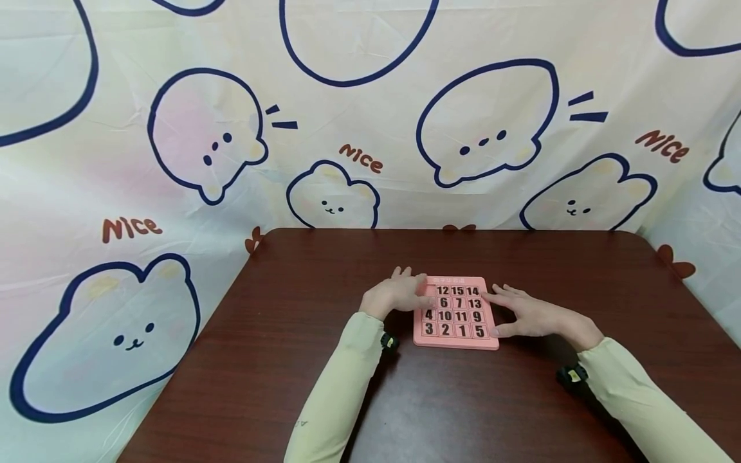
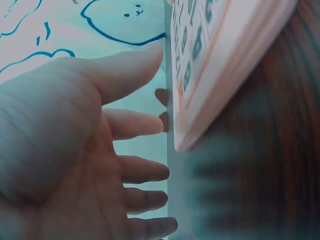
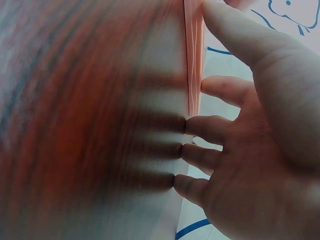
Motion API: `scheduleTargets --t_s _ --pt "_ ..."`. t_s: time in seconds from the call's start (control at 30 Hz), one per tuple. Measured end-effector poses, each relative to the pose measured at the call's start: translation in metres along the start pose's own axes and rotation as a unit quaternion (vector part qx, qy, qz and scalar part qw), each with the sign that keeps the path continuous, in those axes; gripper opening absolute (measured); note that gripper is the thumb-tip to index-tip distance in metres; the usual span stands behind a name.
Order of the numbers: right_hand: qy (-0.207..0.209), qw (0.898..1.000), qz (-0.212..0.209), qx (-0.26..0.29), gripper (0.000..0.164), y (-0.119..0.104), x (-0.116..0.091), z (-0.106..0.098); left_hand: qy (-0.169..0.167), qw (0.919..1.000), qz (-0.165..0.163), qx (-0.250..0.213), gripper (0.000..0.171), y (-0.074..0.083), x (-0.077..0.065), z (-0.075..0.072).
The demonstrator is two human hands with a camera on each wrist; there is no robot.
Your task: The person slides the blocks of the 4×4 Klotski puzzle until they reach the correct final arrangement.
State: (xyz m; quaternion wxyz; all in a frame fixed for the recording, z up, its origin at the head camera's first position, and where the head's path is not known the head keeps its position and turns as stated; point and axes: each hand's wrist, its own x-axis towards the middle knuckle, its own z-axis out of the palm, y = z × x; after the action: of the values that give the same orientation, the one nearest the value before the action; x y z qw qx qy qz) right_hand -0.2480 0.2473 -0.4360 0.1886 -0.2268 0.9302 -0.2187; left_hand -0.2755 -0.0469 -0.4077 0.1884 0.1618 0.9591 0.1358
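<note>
A pink sliding number puzzle (image 1: 461,310) lies flat on the table, its white tiles bearing black numbers. My left hand (image 1: 395,296) is at its upper left corner, thumb and fingers extended and covering part of the left column. In the left wrist view the fingers of that hand (image 2: 75,130) are spread beside the puzzle's side (image 2: 220,75); whether they touch it I cannot tell. At the right edge is my right hand (image 1: 529,315), with thumb and index fingertips against or just over the frame. The right wrist view shows this hand (image 3: 250,125) with straight fingers, lower fingertips at the tabletop.
The dark brown wooden table (image 1: 278,373) extends around the puzzle on all sides. Behind and left of it hangs a pale curtain (image 1: 370,116) printed with blue-outlined cartoon animals. Small black devices, one on the left wrist (image 1: 390,342) and one on the right wrist (image 1: 572,375), sit below the cuffs.
</note>
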Motion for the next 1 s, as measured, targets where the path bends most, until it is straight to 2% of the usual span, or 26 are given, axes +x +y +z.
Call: scheduleTargets --t_s 0.23,0.57,0.73,1.0 --pt "-0.004 1.0 0.005 0.005 0.092 0.0 0.0 0.0 0.002 0.9998 -0.011 0.016 0.073 -0.008 0.007 -0.001" --pt "-0.005 1.0 0.008 0.003 0.093 -0.001 0.001 -0.001 -0.003 0.9997 -0.022 0.008 0.076 -0.015 0.018 0.001" --pt "-0.005 1.0 0.01 0.004 0.092 -0.001 0.0 -0.002 0.003 0.9995 -0.031 0.001 0.073 -0.014 0.021 0.0" --pt "-0.008 1.0 0.01 0.009 0.092 -0.001 0.0 -0.002 0.014 0.9994 -0.029 0.014 0.068 -0.009 0.023 0.0"
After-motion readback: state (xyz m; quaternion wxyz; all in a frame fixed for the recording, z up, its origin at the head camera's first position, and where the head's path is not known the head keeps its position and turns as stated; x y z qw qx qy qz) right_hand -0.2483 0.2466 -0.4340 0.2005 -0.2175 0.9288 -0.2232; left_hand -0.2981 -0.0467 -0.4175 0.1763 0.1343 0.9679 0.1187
